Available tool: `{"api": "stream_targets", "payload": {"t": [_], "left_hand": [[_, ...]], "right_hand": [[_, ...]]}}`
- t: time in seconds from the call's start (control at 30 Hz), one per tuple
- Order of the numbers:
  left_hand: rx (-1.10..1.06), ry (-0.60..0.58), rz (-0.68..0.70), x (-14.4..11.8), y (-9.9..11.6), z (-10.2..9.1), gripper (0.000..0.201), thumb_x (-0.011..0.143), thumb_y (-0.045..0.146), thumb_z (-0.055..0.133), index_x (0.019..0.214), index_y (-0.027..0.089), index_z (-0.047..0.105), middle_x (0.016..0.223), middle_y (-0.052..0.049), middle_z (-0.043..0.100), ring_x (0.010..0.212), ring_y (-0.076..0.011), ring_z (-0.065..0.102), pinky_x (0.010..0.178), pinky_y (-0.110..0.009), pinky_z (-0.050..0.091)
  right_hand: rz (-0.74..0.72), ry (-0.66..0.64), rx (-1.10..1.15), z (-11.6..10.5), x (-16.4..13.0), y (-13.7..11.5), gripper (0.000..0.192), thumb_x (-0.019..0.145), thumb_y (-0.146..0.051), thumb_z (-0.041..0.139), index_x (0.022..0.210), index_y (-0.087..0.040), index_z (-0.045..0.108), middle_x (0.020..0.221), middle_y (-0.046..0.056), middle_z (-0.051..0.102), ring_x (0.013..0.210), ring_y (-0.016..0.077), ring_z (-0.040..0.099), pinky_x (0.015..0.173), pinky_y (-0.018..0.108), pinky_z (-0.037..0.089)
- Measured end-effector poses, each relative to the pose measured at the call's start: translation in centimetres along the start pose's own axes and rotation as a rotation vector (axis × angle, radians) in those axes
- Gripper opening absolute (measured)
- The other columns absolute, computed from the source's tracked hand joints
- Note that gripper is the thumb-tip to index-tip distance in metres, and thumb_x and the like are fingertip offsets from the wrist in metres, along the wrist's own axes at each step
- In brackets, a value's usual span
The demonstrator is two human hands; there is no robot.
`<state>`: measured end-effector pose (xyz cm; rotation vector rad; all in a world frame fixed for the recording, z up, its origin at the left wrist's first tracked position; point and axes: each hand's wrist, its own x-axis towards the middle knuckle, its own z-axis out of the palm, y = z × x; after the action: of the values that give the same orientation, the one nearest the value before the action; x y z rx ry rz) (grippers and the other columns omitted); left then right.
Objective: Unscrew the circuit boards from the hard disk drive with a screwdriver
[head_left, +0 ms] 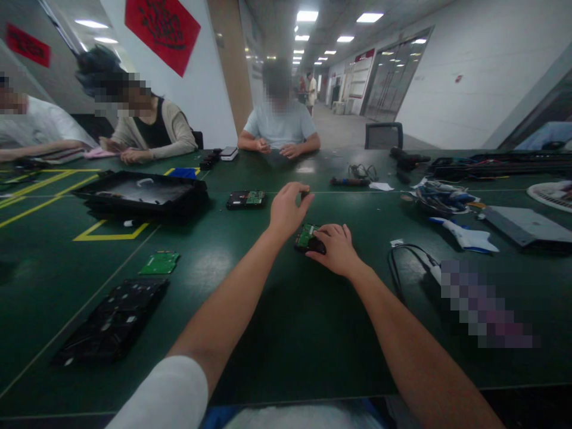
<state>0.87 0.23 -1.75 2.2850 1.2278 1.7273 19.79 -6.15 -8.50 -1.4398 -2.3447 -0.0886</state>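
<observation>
"How is it lit in here?"
"Bright lights (369, 18) in the ceiling (338, 16)."
"What else?"
"A white wall (496, 71), glass doors (395, 80), grey floor (342, 128), and a black chair (383, 136) behind the green table (313, 339)."

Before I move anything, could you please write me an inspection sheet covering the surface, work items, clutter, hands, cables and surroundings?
Surface: dark green table, with yellow tape on its left part.
Work items: a hard drive under the right hand; another hard drive left of the left hand.
Clutter: black tray, green circuit board and dark panel at left; grey case at right.
Hands: right touches the first drive; left has fingers and thumb bent, anything between them too small to name.
Cables: tangled bundle and black cord, both at right.
Surroundings: three seated people, a chair, red wall signs.
</observation>
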Motion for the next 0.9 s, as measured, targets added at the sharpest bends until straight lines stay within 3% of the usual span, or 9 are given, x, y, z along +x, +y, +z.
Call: {"api": "stream_targets", "payload": {"t": [0.4, 0.67, 0.9], "left_hand": [[0.004, 0.016, -0.003, 0.05, -0.2, 0.12, 0.01, 0.095, 0.022, 0.066, 0.104, 0.023, 0.066, 0.105, -0.005, 0.072, 0.102, -0.0209, 0.068, 0.088, -0.035, 0.054], [-0.154, 0.031, -0.198, -0.1, -0.14, 0.69, 0.023, 0.088, 0.034, 0.077, 0.102, 0.024, 0.062, 0.097, -0.002, 0.071, 0.082, -0.0172, 0.067, 0.077, -0.032, 0.054], [-0.076, 0.048, -0.141, -0.02, -0.12, 0.18, 0.011, 0.091, 0.024, 0.072, 0.099, 0.023, 0.065, 0.106, -0.006, 0.064, 0.086, -0.0172, 0.064, 0.079, -0.032, 0.054]], "right_hand": [[0.0, 0.003, 0.044, 0.31, -0.07, 0.18, 0.058, 0.088, -0.061, 0.069, 0.132, -0.023, 0.063, 0.139, 0.012, 0.061, 0.138, 0.0369, 0.044, 0.119, 0.068, 0.024], [0.025, -0.028, 0.025, 0.62, -0.02, 0.34, 0.064, 0.089, -0.064, 0.065, 0.138, -0.024, 0.061, 0.148, 0.013, 0.056, 0.145, 0.0388, 0.038, 0.119, 0.068, 0.023], [0.034, -0.025, 0.019, 0.98, 0.04, 0.47, 0.065, 0.089, -0.065, 0.064, 0.138, -0.023, 0.061, 0.148, 0.013, 0.056, 0.145, 0.0383, 0.037, 0.119, 0.066, 0.024]]}}
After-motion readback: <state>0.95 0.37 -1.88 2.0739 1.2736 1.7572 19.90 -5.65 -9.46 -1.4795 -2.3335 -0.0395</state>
